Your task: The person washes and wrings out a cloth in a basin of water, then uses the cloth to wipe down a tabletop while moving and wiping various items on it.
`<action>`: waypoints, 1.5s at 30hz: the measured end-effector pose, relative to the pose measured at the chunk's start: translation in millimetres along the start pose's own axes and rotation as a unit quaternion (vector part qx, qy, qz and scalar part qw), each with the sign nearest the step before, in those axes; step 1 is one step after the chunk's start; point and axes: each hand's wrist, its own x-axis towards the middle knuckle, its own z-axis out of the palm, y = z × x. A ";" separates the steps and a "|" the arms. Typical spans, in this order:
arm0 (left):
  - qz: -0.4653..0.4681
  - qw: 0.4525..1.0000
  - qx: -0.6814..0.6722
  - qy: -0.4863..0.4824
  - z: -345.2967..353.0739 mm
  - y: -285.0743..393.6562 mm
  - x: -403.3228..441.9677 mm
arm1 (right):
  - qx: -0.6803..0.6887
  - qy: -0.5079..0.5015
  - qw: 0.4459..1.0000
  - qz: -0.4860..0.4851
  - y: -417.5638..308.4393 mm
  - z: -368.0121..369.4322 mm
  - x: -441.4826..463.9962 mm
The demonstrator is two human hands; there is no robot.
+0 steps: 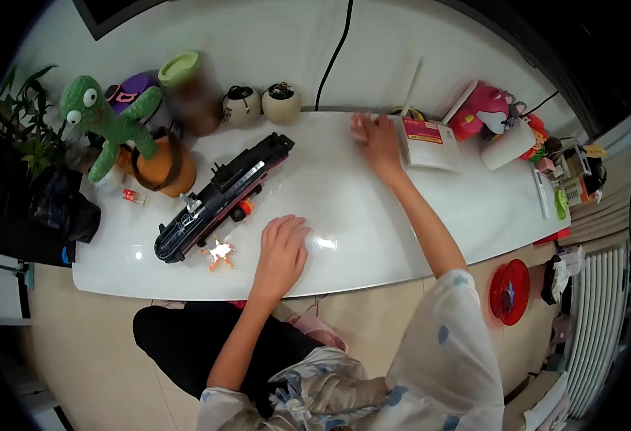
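Note:
My left hand lies flat on the white table near its front edge, fingers stretched out, holding nothing that I can see. My right hand is at the back of the table, just left of a white router with a red label. Its fingers look apart, slightly blurred, with nothing visible in them. Left of my left hand are a long black toy vehicle with a red underside, lying diagonally, and a bright star-shaped piece with orange tips. Neither hand touches them.
A green cactus toy in an orange pot stands at the left. Two cream round pots line the wall. Right of the router are a pink toy and a white cylinder. A red basin sits below the table.

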 end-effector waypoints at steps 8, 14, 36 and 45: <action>-0.010 1.000 -0.008 -0.006 -4.2 4.0 -0.3 | 0.037 -0.019 0.998 -0.038 -43.8 -32.9 -50.5; -0.018 1.000 -0.003 0.001 -3.7 3.7 -2.7 | 0.063 -0.160 0.985 -0.036 -82.3 -106.4 -133.7; -0.013 1.000 0.000 -0.008 -4.5 4.2 -2.9 | -0.066 -0.120 0.965 0.225 -24.7 -135.4 -152.4; -0.017 1.000 -0.006 -0.011 -5.8 5.5 0.7 | -0.088 -0.011 0.992 0.088 -51.1 -90.7 -124.2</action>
